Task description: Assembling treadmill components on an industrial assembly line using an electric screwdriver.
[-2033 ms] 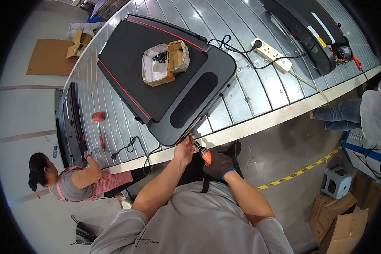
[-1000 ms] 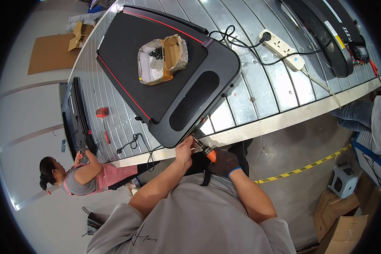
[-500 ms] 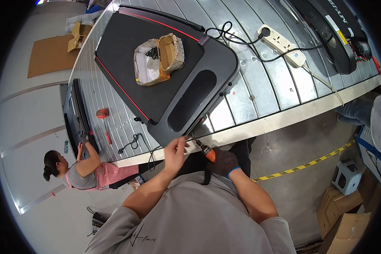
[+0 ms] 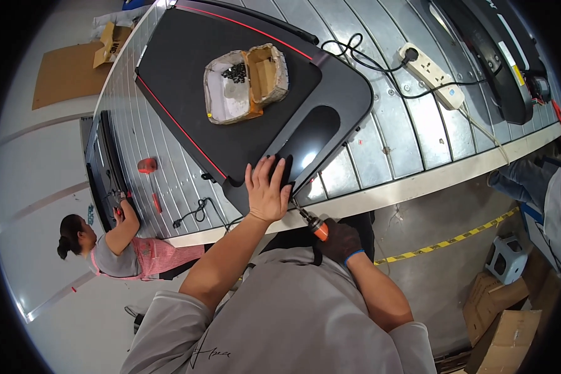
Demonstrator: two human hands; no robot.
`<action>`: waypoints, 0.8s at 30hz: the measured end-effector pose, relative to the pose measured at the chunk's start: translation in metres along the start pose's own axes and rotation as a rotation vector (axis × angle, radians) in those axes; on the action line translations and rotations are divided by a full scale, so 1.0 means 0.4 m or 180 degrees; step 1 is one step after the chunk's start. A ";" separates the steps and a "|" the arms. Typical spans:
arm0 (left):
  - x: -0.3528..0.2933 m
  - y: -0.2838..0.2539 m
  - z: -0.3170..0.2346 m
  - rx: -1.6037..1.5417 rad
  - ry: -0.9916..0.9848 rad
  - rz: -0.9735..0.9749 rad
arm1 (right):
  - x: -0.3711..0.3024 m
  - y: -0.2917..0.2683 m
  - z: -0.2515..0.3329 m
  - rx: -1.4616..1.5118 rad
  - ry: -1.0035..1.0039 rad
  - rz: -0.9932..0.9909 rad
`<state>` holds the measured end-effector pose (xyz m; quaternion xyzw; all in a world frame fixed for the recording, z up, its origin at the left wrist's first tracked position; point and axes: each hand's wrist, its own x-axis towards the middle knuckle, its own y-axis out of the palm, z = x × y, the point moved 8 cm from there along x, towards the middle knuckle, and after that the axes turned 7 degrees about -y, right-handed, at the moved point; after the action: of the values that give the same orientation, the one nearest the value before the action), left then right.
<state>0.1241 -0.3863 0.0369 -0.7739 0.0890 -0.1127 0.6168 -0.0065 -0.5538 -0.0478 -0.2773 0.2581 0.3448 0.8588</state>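
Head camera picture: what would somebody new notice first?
Probably the big black treadmill lying on the metal table, with a worn cardboard box on its belt. At its near end the left hand presses flat on the board, while the gloved right hand holds an orange screwdriver to the edge. A white power strip lies to the right.

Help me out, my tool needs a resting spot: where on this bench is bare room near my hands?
Bare metal bench lies between the black board and the white power strip. More shows left of the board, beyond the red-headed tool. The near corner is crowded: left hand flat on the board, right hand holding the orange-handled driver.
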 end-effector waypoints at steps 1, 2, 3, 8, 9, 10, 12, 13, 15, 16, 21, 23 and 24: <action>0.004 0.010 -0.007 0.0003 0.0034 -0.0022 | 0.008 -0.002 -0.013 -0.0012 0.0048 -0.0057; 0.010 0.021 -0.014 -0.0096 0.0002 0.0008 | 0.012 -0.005 -0.024 -0.0023 0.0090 -0.0122; 0.014 0.031 -0.024 -0.0192 -0.0022 0.0033 | 0.006 -0.003 -0.036 -0.0062 0.0061 -0.0168; 0.052 0.109 0.000 -0.1060 -0.0220 -0.0421 | -0.013 -0.021 -0.195 -0.0404 0.0339 -0.0352; 0.091 0.099 0.021 -0.1190 -0.0252 -0.0709 | -0.036 -0.036 -0.226 -0.0321 0.0442 -0.0509; 0.161 0.078 0.024 -0.1261 -0.0237 -0.0871 | -0.067 -0.050 -0.274 -0.0241 0.0655 -0.0672; 0.300 0.064 0.065 -0.1303 -0.0090 -0.0917 | -0.124 -0.086 -0.336 0.0115 0.0624 -0.1252; 0.368 0.087 0.119 -0.1511 -0.0258 -0.0805 | -0.132 -0.101 -0.355 0.0056 0.0591 -0.1316; 0.493 0.152 0.154 -0.1166 -0.0526 -0.0341 | -0.172 -0.134 -0.430 -0.0087 0.1274 -0.1561; 0.540 0.202 0.152 -0.1093 -0.0361 -0.0135 | -0.188 -0.153 -0.439 -0.0059 0.1251 -0.1753; 0.637 0.452 0.097 -0.1048 -0.0088 0.1177 | -0.189 -0.120 -0.471 0.0642 0.1519 -0.1852; 0.640 0.476 0.168 -0.1677 -0.0710 0.1193 | -0.150 -0.121 -0.465 0.0611 0.1619 -0.1793; 0.642 0.457 0.166 -0.1105 -0.0755 0.1103 | -0.141 -0.142 -0.444 0.0581 0.1519 -0.1921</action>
<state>0.3895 -0.4362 -0.1389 -0.8491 0.1652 0.1030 0.4911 -0.0450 -0.7300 -0.1216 -0.3356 0.3870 -0.0215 0.8586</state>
